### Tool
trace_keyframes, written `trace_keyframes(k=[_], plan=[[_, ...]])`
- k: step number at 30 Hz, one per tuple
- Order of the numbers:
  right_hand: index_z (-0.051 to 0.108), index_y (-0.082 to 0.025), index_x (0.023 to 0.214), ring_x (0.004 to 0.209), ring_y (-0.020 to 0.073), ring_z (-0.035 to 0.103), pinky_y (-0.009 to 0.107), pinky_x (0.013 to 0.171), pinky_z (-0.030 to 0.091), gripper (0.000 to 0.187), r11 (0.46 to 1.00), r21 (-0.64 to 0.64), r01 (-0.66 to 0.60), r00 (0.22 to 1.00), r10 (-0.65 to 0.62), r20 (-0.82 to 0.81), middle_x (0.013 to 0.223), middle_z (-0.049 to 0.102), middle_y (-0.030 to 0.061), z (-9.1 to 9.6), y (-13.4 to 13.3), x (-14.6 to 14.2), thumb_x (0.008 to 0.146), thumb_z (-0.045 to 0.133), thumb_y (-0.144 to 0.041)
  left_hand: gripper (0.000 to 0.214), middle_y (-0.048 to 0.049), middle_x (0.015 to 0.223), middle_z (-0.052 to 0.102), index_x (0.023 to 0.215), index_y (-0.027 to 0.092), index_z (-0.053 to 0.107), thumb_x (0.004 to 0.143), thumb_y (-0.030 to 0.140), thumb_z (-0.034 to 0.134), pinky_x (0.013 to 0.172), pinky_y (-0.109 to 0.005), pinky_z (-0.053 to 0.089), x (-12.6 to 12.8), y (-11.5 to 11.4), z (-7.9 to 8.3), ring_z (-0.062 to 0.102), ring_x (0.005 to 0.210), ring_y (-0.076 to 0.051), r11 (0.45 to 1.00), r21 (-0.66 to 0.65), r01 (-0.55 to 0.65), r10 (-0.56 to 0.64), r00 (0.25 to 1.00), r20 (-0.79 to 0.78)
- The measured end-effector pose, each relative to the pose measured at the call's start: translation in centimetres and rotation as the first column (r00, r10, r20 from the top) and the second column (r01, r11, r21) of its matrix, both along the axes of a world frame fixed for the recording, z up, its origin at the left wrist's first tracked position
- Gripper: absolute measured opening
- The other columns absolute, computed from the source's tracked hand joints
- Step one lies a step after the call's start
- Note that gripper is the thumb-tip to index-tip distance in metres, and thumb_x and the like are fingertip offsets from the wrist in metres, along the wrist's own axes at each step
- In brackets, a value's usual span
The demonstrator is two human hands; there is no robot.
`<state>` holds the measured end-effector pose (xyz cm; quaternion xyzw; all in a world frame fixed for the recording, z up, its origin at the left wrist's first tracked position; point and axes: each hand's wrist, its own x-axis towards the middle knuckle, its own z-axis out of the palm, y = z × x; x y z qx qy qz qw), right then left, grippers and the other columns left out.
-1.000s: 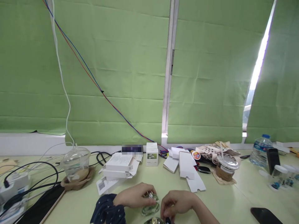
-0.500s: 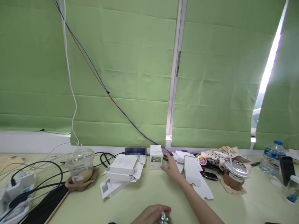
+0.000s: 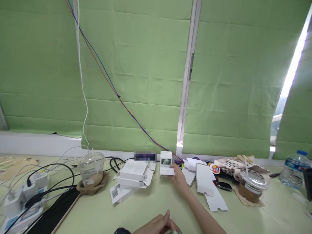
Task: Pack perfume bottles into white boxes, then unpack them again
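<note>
My right hand [image 3: 178,177] reaches far across the pale green table [image 3: 151,201] and its fingers close on the right side of a small white box [image 3: 166,163] with a green picture on its front. The box stands near the window sill. My left hand [image 3: 157,225] rests at the bottom edge of the view, fingers curled over a small glass object [image 3: 170,232] that is mostly cut off, so I cannot make out what it is.
Stacked white boxes [image 3: 133,174] lie left of the small box, flat white cartons [image 3: 207,182] to its right. A clear lidded cup [image 3: 91,169] and black cables [image 3: 48,191] sit on the left. An iced coffee cup [image 3: 252,185], a patterned bag and a water bottle [image 3: 293,169] are at right.
My right hand left the glass objects near me, stretched out to the back of the table and took hold of the small white box. The view tilted up and shifted left.
</note>
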<state>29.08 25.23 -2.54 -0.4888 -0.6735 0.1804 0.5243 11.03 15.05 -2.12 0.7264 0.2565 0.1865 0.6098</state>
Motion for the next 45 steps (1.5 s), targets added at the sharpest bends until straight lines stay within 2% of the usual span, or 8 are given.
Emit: trace_keyframes(k=[5,8,12,17,21,28,40,45], plan=[[0.049,-0.024,0.090,0.093,0.0249,0.053,0.038,0.087,0.041,0.039,0.996,-0.032,-0.089,0.993,0.086,-0.084,0.098,0.057,0.0052,-1.0,-3.2,1.7,0.055,0.045,-0.006,0.067,-0.0080,0.076,0.068,0.065,0.017,0.065,0.082,0.075,0.034,0.074,-0.036,0.050,0.1,0.9,-0.8,0.063,0.074,-0.022,0.966,0.067,-0.251,0.247,0.967,0.063],[0.045,-0.024,0.088,0.099,0.0244,0.054,0.034,0.082,0.043,0.035,0.980,-0.075,-0.185,0.970,0.169,-0.178,0.107,0.057,0.0064,-1.4,-5.1,2.9,0.057,0.046,-0.007,0.040,-0.0044,0.074,0.058,0.069,0.020,0.057,0.077,0.059,0.058,0.074,-0.036,0.048,-0.4,1.5,-0.6,0.056,0.074,-0.022,0.815,0.321,-0.482,0.481,0.872,0.090],[0.043,-0.025,0.083,0.100,0.0246,0.059,0.031,0.073,0.046,0.025,0.931,-0.147,-0.333,0.904,0.272,-0.329,0.113,0.057,0.0069,-1.8,-7.1,3.5,0.065,0.059,-0.017,0.031,-0.0111,0.115,0.056,0.102,0.024,0.061,0.073,0.034,0.069,0.100,-0.045,0.040,-0.7,2.2,-0.3,0.050,0.114,-0.031,0.604,0.645,-0.468,0.523,0.843,0.122],[0.041,-0.025,0.081,0.083,0.0211,0.064,0.028,0.061,0.047,0.034,0.889,-0.209,-0.408,0.814,0.250,-0.525,0.107,0.059,0.0046,-2.8,-7.8,2.2,0.062,0.068,-0.029,0.098,-0.0137,0.154,0.020,0.135,0.027,0.048,0.047,0.042,0.089,0.116,-0.052,0.019,-0.4,4.4,-1.2,0.016,0.143,-0.040,0.774,0.563,-0.291,0.397,0.915,-0.074],[0.044,-0.028,0.104,0.059,0.0146,0.061,0.020,0.043,0.041,0.052,0.846,-0.310,-0.433,0.730,0.128,-0.671,0.101,0.063,0.0020,-3.0,-7.8,1.2,0.057,0.065,-0.022,0.108,-0.0157,0.147,0.034,0.138,0.023,0.041,0.043,0.040,0.090,0.116,-0.048,0.022,-0.5,6.3,-1.6,0.029,0.139,-0.037,0.876,0.414,-0.248,0.313,0.945,-0.095],[0.051,-0.022,0.106,0.068,0.0215,0.067,0.034,0.051,0.055,0.050,0.726,-0.361,-0.585,0.572,0.054,-0.819,0.089,0.069,0.0037,-1.4,-8.7,1.9,0.058,0.061,-0.020,0.089,-0.0097,0.122,0.050,0.121,0.023,0.049,0.042,0.034,0.090,0.104,-0.045,0.038,-0.4,6.2,-1.8,0.049,0.119,-0.034,0.845,0.377,-0.379,0.357,0.925,0.129],[0.051,-0.022,0.101,0.066,0.0181,0.065,0.037,0.062,0.053,0.046,0.749,-0.322,-0.579,0.571,0.090,-0.816,0.086,0.070,0.0027,-1.8,-8.8,2.2,0.058,0.068,-0.020,0.101,-0.0105,0.128,0.049,0.128,0.020,0.044,0.036,0.007,0.085,0.107,-0.044,0.037,-0.3,4.9,-0.5,0.047,0.124,-0.034,0.761,0.380,-0.526,0.514,0.846,0.143],[0.046,-0.025,0.092,0.059,0.0174,0.060,0.032,0.056,0.049,0.042,0.767,-0.389,-0.511,0.606,0.001,-0.795,0.072,0.066,-0.0016,-2.2,-8.5,2.1,0.052,0.059,-0.019,0.104,-0.0094,0.116,0.064,0.132,0.023,0.032,0.045,0.021,0.088,0.093,-0.044,0.048,-0.3,4.4,-0.6,0.060,0.109,-0.031,0.856,0.105,-0.506,0.475,0.850,0.226]])
